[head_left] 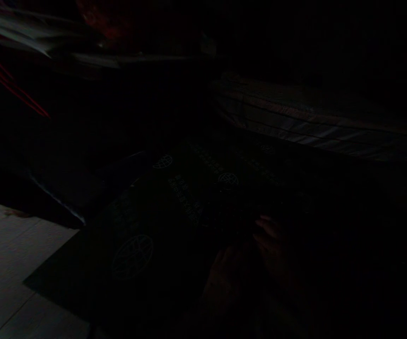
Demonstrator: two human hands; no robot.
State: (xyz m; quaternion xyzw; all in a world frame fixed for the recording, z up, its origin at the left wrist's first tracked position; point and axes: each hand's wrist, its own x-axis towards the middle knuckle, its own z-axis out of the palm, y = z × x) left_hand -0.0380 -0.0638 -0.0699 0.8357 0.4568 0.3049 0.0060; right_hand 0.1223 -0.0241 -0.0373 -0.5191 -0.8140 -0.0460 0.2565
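Note:
The picture is very dark. My left hand (224, 273) shows low in the middle, its back towards me and its fingers bent close together. Just right of it is my right hand (270, 238), fingers curled and pointing left. Both seem closed at a dark thing with faint specks (226, 219) in front of them, too dim to name. Beneath them spreads a dark green sheet or board (83, 273) printed with pale globe marks and rows of characters. Its thickness cannot be made out.
Pale floor tiles (5, 263) show at the lower left, beyond the green sheet's corner. A red cord loop (16, 89) hangs at the upper left beside a dark box-like shape (65, 188). A striped cloth-like edge (295, 122) runs along the back right.

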